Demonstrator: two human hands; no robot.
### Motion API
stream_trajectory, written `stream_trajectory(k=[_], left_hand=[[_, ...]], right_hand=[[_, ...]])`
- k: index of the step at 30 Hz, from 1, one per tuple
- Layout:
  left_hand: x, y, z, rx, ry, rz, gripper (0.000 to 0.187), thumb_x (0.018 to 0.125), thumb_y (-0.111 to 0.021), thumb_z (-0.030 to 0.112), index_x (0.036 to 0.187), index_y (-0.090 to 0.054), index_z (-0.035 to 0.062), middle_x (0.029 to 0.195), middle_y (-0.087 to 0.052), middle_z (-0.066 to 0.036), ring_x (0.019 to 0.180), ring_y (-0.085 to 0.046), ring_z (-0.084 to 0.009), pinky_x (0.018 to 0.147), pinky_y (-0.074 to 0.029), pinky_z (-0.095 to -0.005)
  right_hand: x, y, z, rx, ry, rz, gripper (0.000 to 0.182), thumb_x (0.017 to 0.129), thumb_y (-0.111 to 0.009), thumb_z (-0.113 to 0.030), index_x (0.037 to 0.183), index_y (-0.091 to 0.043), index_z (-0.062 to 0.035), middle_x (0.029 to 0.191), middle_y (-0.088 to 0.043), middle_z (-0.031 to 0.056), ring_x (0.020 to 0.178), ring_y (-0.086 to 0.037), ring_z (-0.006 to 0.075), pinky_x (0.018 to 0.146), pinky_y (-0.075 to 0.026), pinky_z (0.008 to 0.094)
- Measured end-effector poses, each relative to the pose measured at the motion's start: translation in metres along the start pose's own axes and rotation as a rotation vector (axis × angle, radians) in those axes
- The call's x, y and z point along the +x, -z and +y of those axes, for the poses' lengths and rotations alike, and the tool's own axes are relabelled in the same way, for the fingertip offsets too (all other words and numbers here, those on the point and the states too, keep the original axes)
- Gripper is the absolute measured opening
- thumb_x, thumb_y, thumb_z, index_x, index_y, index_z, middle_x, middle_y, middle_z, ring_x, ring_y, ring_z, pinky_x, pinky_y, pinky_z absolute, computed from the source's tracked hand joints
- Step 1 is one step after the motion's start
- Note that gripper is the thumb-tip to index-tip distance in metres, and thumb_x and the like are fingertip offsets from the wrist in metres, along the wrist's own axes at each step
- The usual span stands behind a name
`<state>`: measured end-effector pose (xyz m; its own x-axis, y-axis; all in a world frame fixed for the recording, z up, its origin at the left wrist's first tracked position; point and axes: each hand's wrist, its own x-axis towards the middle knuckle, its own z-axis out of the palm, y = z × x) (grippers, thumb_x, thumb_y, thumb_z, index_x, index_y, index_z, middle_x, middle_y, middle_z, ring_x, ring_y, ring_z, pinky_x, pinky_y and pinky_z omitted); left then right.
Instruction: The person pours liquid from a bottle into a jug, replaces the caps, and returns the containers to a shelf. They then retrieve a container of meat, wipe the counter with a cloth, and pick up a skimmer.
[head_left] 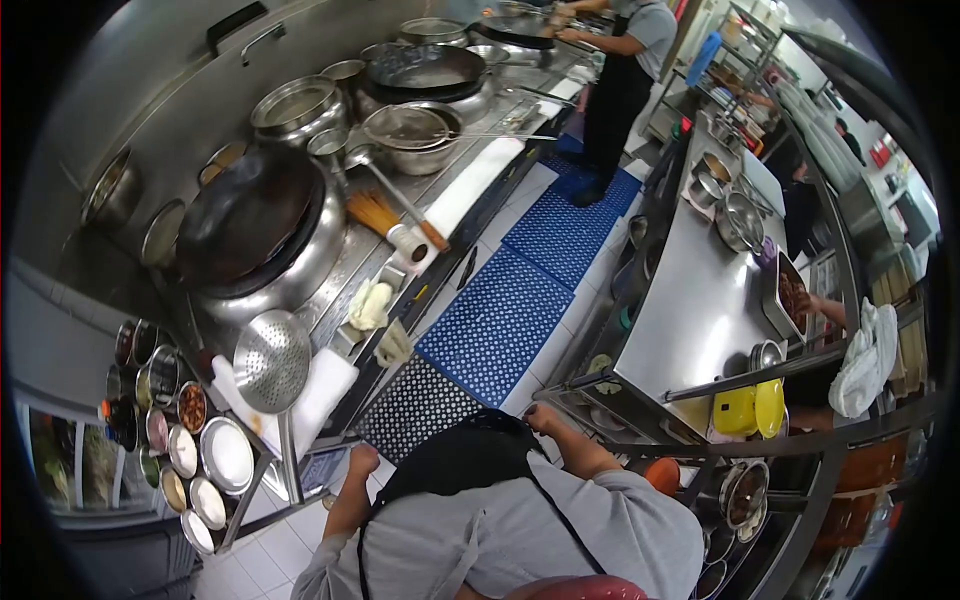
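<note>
My left hand [364, 460] hangs low beside the black apron [450, 455], with its fingers hidden from above. On the other side of the apron, my right hand [543, 418] is curled closed, and nothing shows in it. Nearest to my left hand is the stove edge, where a perforated skimmer [272, 360] lies across a white cloth [318, 400]. Beyond it stands a big dark wok [250, 215] on its burner. My right hand is near the end of the steel worktable [680, 310], apart from it.
Blue perforated mats [500, 320] cover the aisle floor; a co-worker [615, 100] stands farther along at another wok. Seasoning bowls [228, 455] fill a rack at left. A bamboo brush [385, 220] and strainer [405, 128] lie along the stove. A yellow container [735, 410] and meat tray [780, 300] are at right.
</note>
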<state>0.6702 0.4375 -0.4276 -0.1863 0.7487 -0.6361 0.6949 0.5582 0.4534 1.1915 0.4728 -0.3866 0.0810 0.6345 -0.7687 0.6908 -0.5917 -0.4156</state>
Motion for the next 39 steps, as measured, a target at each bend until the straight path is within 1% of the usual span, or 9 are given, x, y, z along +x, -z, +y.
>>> stream_trajectory(k=[13, 20, 22, 24, 26, 28, 29, 30, 39], left_hand=[[0.064, -0.022, 0.241, 0.054, -0.302, -0.301, 0.025, 0.068, -0.064, -0.007, 0.091, -0.067, 0.0016, 0.07, -0.068, -0.009, 0.056, -0.065, -0.0196, 0.052, -0.052, -0.0336], [0.084, -0.045, 0.357, 0.075, -0.49, -0.69, 0.009, 0.089, -0.062, 0.009, 0.089, -0.067, 0.0009, 0.059, -0.062, -0.009, 0.044, -0.057, -0.0152, 0.04, -0.045, -0.0333], [0.05, -0.036, 0.416, -0.049, -0.58, -0.691, 0.021, 0.095, -0.059, 0.018, 0.085, -0.064, -0.0002, 0.056, -0.06, -0.007, 0.042, -0.053, -0.0126, 0.038, -0.039, -0.0311], [0.056, -0.054, 0.446, -0.332, -0.778, -0.761, 0.029, 0.096, -0.062, 0.026, 0.096, -0.067, -0.0025, 0.064, -0.064, -0.005, 0.049, -0.056, -0.0111, 0.044, -0.039, -0.0271], [0.01, -0.04, 0.482, -0.25, -1.127, -0.35, 0.052, 0.096, -0.061, 0.031, 0.133, -0.055, -0.0057, 0.115, -0.068, -0.021, 0.097, -0.067, -0.0247, 0.081, -0.053, -0.0352], [-0.037, -0.01, 0.513, -0.169, -1.482, -0.269, 0.064, 0.097, -0.057, 0.027, 0.146, -0.036, -0.0099, 0.142, -0.048, -0.03, 0.122, -0.057, -0.0361, 0.103, -0.045, -0.0398], [-0.078, 0.017, 0.525, -0.279, -1.28, -0.601, 0.067, 0.097, -0.054, 0.023, 0.15, -0.029, -0.0086, 0.153, -0.034, -0.03, 0.142, -0.038, -0.0387, 0.112, -0.035, -0.0408], [-0.062, 0.001, 0.522, -0.179, -1.573, -0.543, 0.071, 0.096, -0.054, 0.025, 0.152, -0.024, -0.008, 0.158, -0.023, -0.029, 0.147, -0.028, -0.0384, 0.118, -0.025, -0.0428], [-0.058, -0.019, 0.525, -0.22, -1.784, -0.891, 0.092, 0.096, -0.029, 0.066, 0.158, -0.012, 0.0004, 0.164, -0.01, -0.022, 0.153, -0.008, -0.0383, 0.12, -0.005, -0.0538]], right_hand=[[0.015, 0.01, 0.037, 0.609, -0.039, 0.13, 0.02, 0.092, -0.062, -0.021, 0.084, -0.068, -0.0049, 0.063, -0.062, 0.0066, 0.047, -0.054, 0.0159, 0.04, -0.042, 0.0323], [-0.021, 0.041, -0.011, 0.852, -0.013, 0.255, 0.039, 0.095, -0.061, -0.033, 0.067, -0.061, -0.0066, 0.053, -0.056, 0.0048, 0.038, -0.05, 0.0169, 0.038, -0.042, 0.0311], [-0.024, 0.054, -0.045, 1.048, -0.033, 0.325, 0.033, 0.097, -0.059, -0.036, 0.079, -0.064, -0.0084, 0.066, -0.063, 0.0037, 0.053, -0.059, 0.0155, 0.053, -0.051, 0.0336], [-0.042, 0.074, -0.087, 1.306, 0.026, 0.332, 0.03, 0.098, -0.058, -0.038, 0.091, -0.066, -0.0104, 0.079, -0.068, 0.0046, 0.069, -0.065, 0.0142, 0.063, -0.055, 0.0361], [-0.056, 0.093, -0.131, 1.47, 0.106, 0.339, 0.034, 0.099, -0.055, -0.045, 0.104, -0.064, -0.0131, 0.094, -0.068, 0.0057, 0.085, -0.066, 0.0153, 0.07, -0.056, 0.0397], [-0.043, 0.107, -0.16, 1.719, 0.268, 0.269, 0.042, 0.098, -0.053, -0.053, 0.117, -0.058, -0.0157, 0.105, -0.067, 0.0085, 0.093, -0.065, 0.0186, 0.073, -0.056, 0.0431], [-0.027, 0.109, -0.17, 1.888, 0.389, 0.19, 0.049, 0.096, -0.052, -0.058, 0.124, -0.053, -0.0169, 0.109, -0.066, 0.0106, 0.094, -0.065, 0.0215, 0.072, -0.056, 0.0446], [-0.024, 0.113, -0.182, 2.053, 0.515, 0.103, 0.056, 0.095, -0.051, -0.062, 0.13, -0.048, -0.0181, 0.113, -0.064, 0.0128, 0.095, -0.065, 0.0243, 0.072, -0.056, 0.0461], [-0.065, 0.122, -0.217, 2.095, 0.345, 0.402, 0.096, 0.076, -0.03, -0.095, 0.133, -0.044, -0.0196, 0.112, -0.064, 0.0137, 0.09, -0.065, 0.0303, 0.064, -0.052, 0.0433]])
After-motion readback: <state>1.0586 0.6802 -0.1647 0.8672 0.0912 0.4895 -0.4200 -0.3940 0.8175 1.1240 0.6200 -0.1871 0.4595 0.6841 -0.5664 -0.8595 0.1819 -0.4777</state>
